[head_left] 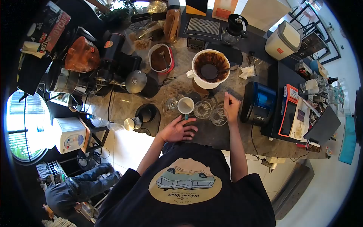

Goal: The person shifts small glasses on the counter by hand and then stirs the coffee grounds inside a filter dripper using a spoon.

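Note:
My left hand lies near the counter's front edge with its fingers apart. Its index finger reaches the handle of a small white cup; whether they touch I cannot tell. My right hand is closed in a fist beside two clear glasses, with nothing showing in it. One glass stands right of the cup, the other glass nearest the fist. Beyond them is a white coffee dripper with dark wet grounds, liquid and a spoon handle at its rim. A small stemmed glass stands left of the cup.
A gooseneck kettle, a container of ground coffee and a grinder stand left. A hand grinder stands behind. On the right are a blue-black printer and a card terminal. Another person bends down at lower left.

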Demonstrator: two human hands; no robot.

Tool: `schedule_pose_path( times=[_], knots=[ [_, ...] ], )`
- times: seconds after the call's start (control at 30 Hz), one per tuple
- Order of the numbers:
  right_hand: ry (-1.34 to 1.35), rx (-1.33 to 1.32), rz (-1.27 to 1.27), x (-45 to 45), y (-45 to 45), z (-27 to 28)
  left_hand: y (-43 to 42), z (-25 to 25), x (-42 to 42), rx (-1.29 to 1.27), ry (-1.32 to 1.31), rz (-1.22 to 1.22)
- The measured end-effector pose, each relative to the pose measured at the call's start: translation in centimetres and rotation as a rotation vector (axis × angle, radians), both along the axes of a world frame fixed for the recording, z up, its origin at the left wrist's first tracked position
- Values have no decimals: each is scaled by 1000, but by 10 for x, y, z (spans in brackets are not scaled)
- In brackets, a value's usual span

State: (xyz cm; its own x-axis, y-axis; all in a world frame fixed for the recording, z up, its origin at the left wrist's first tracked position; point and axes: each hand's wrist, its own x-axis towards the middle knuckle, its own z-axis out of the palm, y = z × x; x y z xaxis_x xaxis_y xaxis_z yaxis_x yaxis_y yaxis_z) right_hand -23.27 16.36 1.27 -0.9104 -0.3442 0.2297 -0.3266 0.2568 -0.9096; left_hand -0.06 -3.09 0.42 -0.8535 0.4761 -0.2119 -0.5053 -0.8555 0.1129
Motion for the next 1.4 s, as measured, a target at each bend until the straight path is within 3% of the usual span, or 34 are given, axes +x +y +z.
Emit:
schedule_pose_path(
  times=[0.73, 1.1, 1.4],
  knots=[
    [57, -23, -42, 2, -4, 4, -3, -13, -1, 35, 36, -26],
    [37, 100, -183, 8, -11, 18, 0, -11, 1, 139, 41, -10],
    [54, 93, -117, 2, -1, 5, 1, -10, 2, 114, -13, 1]
  ],
)
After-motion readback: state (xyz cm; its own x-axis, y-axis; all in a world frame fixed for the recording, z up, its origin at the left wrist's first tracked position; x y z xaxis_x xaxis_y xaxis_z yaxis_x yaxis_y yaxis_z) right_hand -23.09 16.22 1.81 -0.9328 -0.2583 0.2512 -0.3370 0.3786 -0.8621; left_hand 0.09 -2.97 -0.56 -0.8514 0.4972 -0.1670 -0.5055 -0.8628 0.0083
